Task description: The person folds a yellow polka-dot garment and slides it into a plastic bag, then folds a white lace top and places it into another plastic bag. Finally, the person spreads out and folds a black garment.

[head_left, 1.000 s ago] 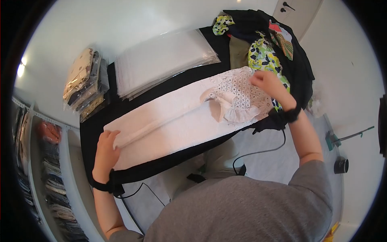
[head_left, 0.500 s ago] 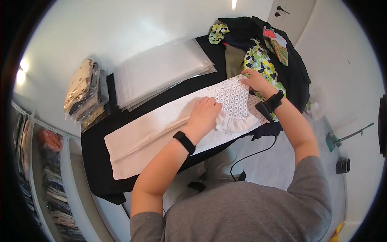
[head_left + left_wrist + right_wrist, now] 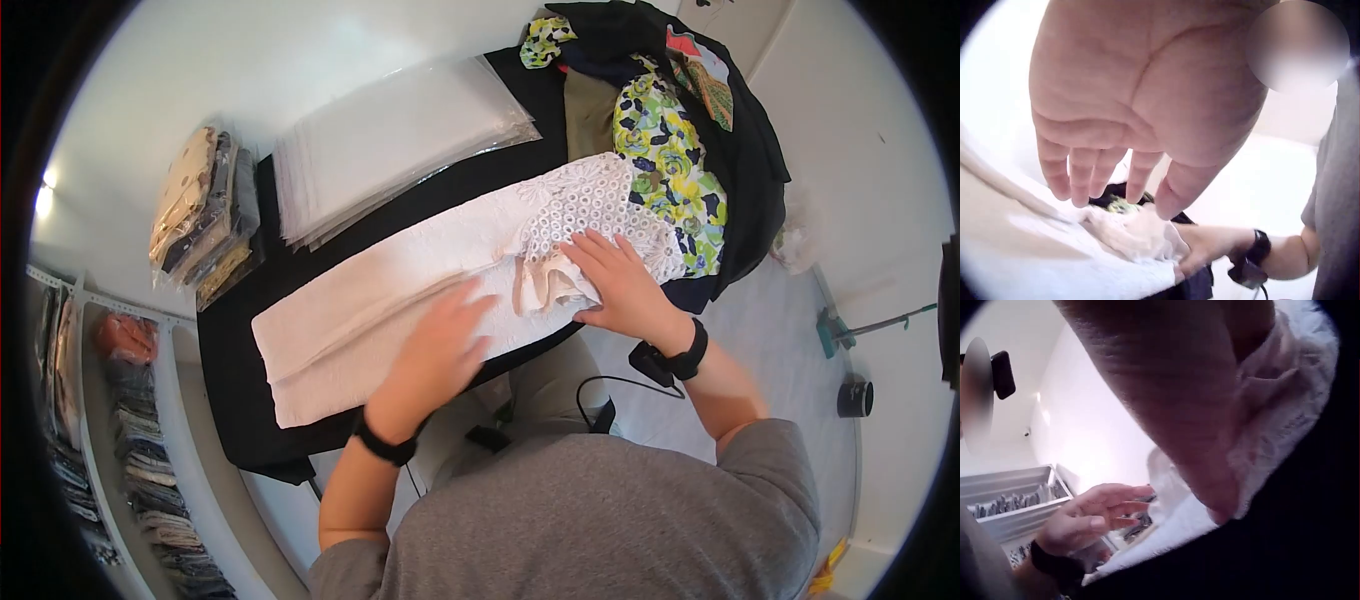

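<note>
A white garment (image 3: 380, 265) with an eyelet-lace top (image 3: 585, 215) lies folded into a long strip across the black-covered table. My right hand (image 3: 625, 290) rests on the lace and the ruffle (image 3: 545, 283) near its front edge, fingers spread. In the right wrist view its thumb side lies along the white fabric (image 3: 1279, 437). My left hand (image 3: 435, 345), blurred by motion, is over the front half of the strip. The left wrist view shows its palm (image 3: 1147, 81) with loosely extended fingers and nothing held.
Clear plastic bags (image 3: 400, 145) lie stacked at the back of the table. Bagged folded clothes (image 3: 205, 205) are piled at the left. A floral garment (image 3: 665, 170) and dark clothes (image 3: 740, 190) cover the right end. Shelves of clothes (image 3: 150, 470) stand at far left.
My left hand went from the strip's left end to the lace, then drew back toward the front. My right hand moved from the lace's far right down onto the ruffle.
</note>
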The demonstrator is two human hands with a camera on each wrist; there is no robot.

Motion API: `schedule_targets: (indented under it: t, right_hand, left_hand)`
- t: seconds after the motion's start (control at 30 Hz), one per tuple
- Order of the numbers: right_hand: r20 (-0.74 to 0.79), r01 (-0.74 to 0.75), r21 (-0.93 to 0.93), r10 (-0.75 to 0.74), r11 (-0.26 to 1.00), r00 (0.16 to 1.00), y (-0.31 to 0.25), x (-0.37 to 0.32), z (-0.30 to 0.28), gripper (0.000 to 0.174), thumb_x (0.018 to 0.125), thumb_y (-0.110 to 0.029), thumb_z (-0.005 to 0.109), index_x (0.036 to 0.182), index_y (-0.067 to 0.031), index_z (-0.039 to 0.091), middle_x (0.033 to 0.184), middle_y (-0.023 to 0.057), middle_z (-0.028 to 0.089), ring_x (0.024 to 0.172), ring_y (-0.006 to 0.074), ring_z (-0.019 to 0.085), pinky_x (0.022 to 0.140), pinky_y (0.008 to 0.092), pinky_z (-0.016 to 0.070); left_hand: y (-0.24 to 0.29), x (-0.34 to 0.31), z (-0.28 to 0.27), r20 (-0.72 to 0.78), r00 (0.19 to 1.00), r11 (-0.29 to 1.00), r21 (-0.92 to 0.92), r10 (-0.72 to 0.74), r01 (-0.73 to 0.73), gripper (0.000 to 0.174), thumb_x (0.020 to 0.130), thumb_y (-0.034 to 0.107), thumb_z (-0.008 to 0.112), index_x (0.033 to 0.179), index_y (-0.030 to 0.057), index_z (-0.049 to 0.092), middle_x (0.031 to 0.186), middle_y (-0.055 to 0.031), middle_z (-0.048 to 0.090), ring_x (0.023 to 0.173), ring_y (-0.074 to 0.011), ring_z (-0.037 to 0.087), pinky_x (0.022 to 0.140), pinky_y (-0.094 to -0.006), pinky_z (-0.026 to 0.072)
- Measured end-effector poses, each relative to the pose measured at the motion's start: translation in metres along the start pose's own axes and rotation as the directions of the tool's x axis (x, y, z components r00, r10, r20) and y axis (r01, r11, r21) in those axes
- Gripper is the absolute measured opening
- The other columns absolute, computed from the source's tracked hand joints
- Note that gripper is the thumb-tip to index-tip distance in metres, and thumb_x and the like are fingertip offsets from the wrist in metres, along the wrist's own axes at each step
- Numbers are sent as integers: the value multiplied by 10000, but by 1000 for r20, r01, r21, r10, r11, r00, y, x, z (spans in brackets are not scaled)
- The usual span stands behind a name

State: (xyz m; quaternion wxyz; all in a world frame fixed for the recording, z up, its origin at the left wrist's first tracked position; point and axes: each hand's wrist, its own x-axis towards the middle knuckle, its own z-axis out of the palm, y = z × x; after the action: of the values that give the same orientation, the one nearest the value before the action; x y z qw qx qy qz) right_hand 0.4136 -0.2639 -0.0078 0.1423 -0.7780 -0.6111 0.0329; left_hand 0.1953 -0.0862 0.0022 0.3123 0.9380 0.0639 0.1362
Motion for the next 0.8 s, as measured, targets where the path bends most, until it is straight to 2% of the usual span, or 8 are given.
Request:
schedule_targets:
  t: [0.2,0.27,0.4,0.53,0.6,0.67,0.73,0.8]
  right_hand:
    - [-129,51,154,-31,987,991,18,-8,8,666,623,-53,684,1259,-120,498,1251,115,534,1235,284,446,1049,474,291]
    - [-211,58,124,-31,991,977,26,-7,4,500,630,70,579,1101,-94,618,1107,85,630,1131,252,543,1015,453,341]
    - [-339,85,10,-77,996,938,33,-4,-28,434,629,79,554,1010,-97,666,1079,77,643,1110,261,555,1020,469,325]
    - [-18,43,12,-43,999,999,36,-18,-20,490,647,102,497,1076,-90,638,1183,94,594,1187,299,494,1060,488,270]
    - [10,34,-45,-33,998,999,19,-24,-27,487,652,98,487,1083,-80,628,1191,102,585,1198,301,481,1062,492,267]
    - [40,18,-98,-14,995,999,2,-17,-39,484,656,94,477,1090,-71,617,1199,111,576,1209,303,468,1065,497,263]
    - [-190,56,-30,-60,998,980,-18,-2,-45,442,660,76,493,1064,-55,616,1168,116,587,1206,299,464,1059,493,274]
    - [-216,117,28,-108,993,970,-31,18,-38,419,689,47,520,1088,-56,598,1168,112,577,1188,298,474,1049,487,290]
  left_hand:
    - [-60,-105,-73,-285,886,813,366,-365,453,531,733,-39,484,1257,46,487,1347,-193,425,1261,-361,375,1061,-418,303]
    - [-75,-126,-89,-295,850,756,392,-436,524,511,730,-36,486,1232,53,513,1344,-188,435,1256,-364,384,1057,-406,312]
    - [-99,-161,-103,-230,842,752,378,-488,539,475,746,-28,480,1211,52,537,1348,-186,439,1259,-360,387,1055,-388,316]
    - [-111,-175,-105,-266,872,804,347,-410,484,389,813,15,470,1187,50,567,1342,-185,456,1231,-352,432,1039,-369,334]
    - [-123,-180,-108,-380,810,853,93,-446,513,308,846,45,487,1134,31,596,1272,-204,508,1177,-354,479,997,-364,371]
    - [-129,-173,-111,-526,723,822,76,-448,565,226,864,154,552,1013,0,622,1111,-218,580,1040,-354,553,884,-368,440]
    - [-116,-159,-115,-491,489,505,111,-721,856,300,831,265,623,927,-17,599,942,-205,606,878,-349,590,760,-390,471]
    - [-126,-161,-110,-514,495,511,124,-701,851,397,798,349,656,877,-30,569,875,-209,602,809,-357,592,704,-409,472]
